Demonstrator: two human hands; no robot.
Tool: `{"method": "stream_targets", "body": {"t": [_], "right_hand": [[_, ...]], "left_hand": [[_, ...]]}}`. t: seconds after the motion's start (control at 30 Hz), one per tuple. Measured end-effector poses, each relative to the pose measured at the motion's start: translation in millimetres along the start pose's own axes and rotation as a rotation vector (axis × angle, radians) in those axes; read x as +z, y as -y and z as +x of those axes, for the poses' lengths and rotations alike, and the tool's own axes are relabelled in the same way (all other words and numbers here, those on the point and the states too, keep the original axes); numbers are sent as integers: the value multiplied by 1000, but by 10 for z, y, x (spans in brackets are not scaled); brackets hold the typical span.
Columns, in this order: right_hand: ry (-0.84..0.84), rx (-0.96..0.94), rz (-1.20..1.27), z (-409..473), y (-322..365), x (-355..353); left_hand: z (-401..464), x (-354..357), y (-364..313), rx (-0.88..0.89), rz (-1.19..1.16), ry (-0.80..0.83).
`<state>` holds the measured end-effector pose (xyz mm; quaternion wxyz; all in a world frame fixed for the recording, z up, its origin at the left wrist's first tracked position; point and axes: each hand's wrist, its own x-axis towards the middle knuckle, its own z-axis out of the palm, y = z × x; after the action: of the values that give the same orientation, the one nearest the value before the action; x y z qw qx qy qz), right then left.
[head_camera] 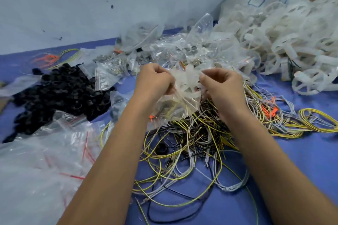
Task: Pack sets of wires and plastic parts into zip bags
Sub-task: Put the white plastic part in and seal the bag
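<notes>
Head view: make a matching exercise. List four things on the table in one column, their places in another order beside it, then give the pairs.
1. black parts
2. white rings
3. wire pile
4. zip bag

A. between both hands
B. far right
C. left of the arms
D. centre, under the hands

Pairs: 1-C, 2-B, 3-D, 4-A

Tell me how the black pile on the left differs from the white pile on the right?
The black parts are small, dark and chunky, heaped low on the blue table. The white parts are pale, translucent, larger rings with spokes, piled much higher against a big bag. Both lie loose and unbagged.
</notes>
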<state>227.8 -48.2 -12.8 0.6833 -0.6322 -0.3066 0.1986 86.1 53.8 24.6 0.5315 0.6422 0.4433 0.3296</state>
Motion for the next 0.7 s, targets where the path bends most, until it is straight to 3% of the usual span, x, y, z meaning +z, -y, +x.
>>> {"method": "stream_targets", "body": {"t": [0.17, 0.4, 0.5, 0.63, 0.7], "right_hand": [[36, -302, -464, -58, 8, 14], [17, -415, -499, -118, 69, 53], [109, -453, -404, -158, 122, 98], [438, -334, -104, -188, 155, 123], [506, -277, -29, -203, 144, 135]], "left_hand": [[-48, -16, -120, 179, 144, -19], [-193, -74, -362, 310, 149, 4], [-250, 14, -391, 339, 176, 5], [-329, 182, -386, 357, 228, -21], [-372, 251, -397, 381, 248, -7]]}}
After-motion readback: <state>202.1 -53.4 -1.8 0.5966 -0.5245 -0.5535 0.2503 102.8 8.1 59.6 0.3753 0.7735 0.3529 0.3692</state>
